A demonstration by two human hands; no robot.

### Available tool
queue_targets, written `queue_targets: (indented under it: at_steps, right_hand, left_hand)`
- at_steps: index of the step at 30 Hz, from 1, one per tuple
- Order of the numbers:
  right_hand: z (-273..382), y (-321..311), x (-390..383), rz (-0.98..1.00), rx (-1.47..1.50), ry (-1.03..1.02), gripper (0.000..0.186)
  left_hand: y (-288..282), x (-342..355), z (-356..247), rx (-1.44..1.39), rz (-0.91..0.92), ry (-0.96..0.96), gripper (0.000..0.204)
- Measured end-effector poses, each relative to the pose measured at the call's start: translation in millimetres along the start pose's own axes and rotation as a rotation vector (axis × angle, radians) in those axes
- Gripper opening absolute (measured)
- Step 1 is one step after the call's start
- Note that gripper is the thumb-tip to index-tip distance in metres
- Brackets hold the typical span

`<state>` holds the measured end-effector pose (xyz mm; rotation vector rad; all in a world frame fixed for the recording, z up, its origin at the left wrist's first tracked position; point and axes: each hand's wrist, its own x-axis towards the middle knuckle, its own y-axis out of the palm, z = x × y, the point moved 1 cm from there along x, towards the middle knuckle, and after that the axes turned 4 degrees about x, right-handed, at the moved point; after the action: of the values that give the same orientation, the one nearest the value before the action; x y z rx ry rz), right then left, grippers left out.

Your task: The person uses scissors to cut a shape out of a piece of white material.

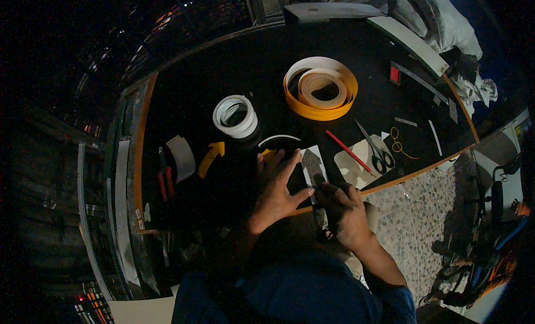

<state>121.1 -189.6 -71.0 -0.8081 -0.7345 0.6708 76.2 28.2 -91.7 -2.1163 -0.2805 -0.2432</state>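
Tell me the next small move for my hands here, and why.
Perhaps shift the left hand onto the gray strip to steady it: its fingers are spread close beside the strip, while the right hand is curled at the strip's lower part, near the edge of the table. Whether the right hand grips anything is unclear.

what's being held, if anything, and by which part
The left hand is spread, with no grip showing. The right hand is curled beside the grey and white strip; it's too dark to tell whether it holds anything.
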Motion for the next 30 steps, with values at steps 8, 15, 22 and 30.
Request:
queue_targets:
  at_steps: [8,15,22,30]
  right_hand:
    - [0.3,-0.1,-2.8,0.019,-0.045,-0.001,0.049]
    - [-16.1,-3.1,0.1,0.032,0.079,-0.011,0.053]
    - [-31.4,-3.1,-5.7,-0.06,0.56,0.223,0.07]
    - [-24.8,-2.7,-2.3,-0.018,0.38,0.091,0.061]
  left_hand:
    - [-0.8,-1.2,0.3,0.035,0.004,0.023,0.078]
    - [-0.2,-0.6,2.9,0.092,0.058,0.035,0.056]
    - [2.3,-0.1,2.7,0.108,0.052,0.041,0.051]
    - [-6.0,2.8,-1.1,0.138,0.069,0.047,0.05]
